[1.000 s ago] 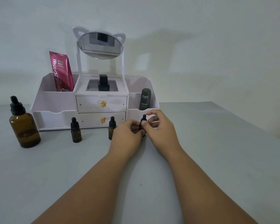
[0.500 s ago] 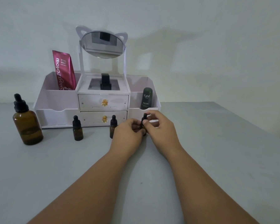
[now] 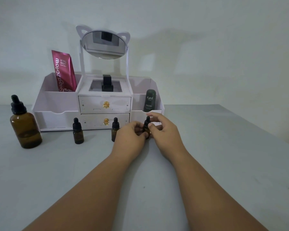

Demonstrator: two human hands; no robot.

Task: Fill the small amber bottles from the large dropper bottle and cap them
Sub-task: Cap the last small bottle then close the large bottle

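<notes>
Left hand (image 3: 130, 136) is gripping small amber bottle (image 3: 146, 128) at table's 12 o'clock; right hand (image 3: 164, 132), from 3 o'clock, is pinching its dropper cap (image 3: 147, 120).

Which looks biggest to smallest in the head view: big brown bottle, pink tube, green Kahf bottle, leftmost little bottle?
1. big brown bottle
2. pink tube
3. green Kahf bottle and leftmost little bottle: alike; Kahf farther, partly hidden.

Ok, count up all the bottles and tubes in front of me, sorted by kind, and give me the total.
Large amber dropper bottle: 1
Small amber dropper bottles: 3
Pink tube: 1
Dark green bottle: 1
Black bottle: 1
Total: 7
</notes>
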